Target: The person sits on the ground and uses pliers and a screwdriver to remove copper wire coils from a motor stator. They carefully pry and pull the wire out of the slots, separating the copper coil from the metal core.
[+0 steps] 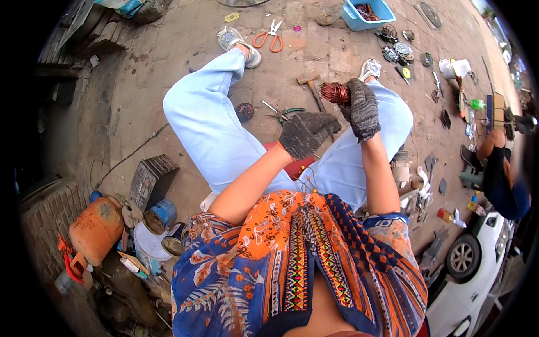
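Your right hand [362, 109] is closed around the copper wire bundle [335, 92], near your right leg; your left hand [307, 133] is partly curled beside the hammer [318, 101], though you cannot tell from here whether it grips anything; a loose grip could let the bundle slip, and stray wire ends might snag your knitted glove; no brand, label or writing is readable on bundle or hammer.
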Tool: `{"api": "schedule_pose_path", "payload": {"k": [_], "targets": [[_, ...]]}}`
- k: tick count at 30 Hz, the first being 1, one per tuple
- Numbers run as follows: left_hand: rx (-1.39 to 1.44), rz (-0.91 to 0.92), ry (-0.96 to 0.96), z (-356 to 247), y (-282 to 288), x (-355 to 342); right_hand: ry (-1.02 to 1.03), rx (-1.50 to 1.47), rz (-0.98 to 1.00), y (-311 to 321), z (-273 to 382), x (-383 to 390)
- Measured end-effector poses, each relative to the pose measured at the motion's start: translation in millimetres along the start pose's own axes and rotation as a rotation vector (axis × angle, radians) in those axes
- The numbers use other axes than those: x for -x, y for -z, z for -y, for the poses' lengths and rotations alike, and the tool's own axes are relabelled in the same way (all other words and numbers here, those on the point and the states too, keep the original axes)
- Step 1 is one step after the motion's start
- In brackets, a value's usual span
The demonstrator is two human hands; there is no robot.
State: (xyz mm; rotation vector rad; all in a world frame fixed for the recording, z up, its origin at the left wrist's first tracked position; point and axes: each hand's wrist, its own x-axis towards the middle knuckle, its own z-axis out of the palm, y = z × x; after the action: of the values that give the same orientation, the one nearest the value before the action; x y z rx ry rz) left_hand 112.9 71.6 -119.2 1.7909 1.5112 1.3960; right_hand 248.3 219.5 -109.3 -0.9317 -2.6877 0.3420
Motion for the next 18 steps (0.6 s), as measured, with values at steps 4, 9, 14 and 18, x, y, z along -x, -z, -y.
{"api": "schedule_pose_path", "payload": {"k": [4, 9, 14, 18], "targets": [[0.413, 0.217, 0.39, 4, 37, -6, 0.054, -0.309, 0.111, 54, 42, 6], [0.071, 0.31, 0.071, 45, 59, -25, 0.47, 0.084, 0.023, 34, 32, 27], [-0.21, 0.27, 0.128, 5, 52, -36, -0.137, 0.228, 0.263, 29, 55, 8], [-0.297, 0.016, 0.081, -11, 18, -11, 0.018, 0.388, -0.085, -3, 34, 14]]}}
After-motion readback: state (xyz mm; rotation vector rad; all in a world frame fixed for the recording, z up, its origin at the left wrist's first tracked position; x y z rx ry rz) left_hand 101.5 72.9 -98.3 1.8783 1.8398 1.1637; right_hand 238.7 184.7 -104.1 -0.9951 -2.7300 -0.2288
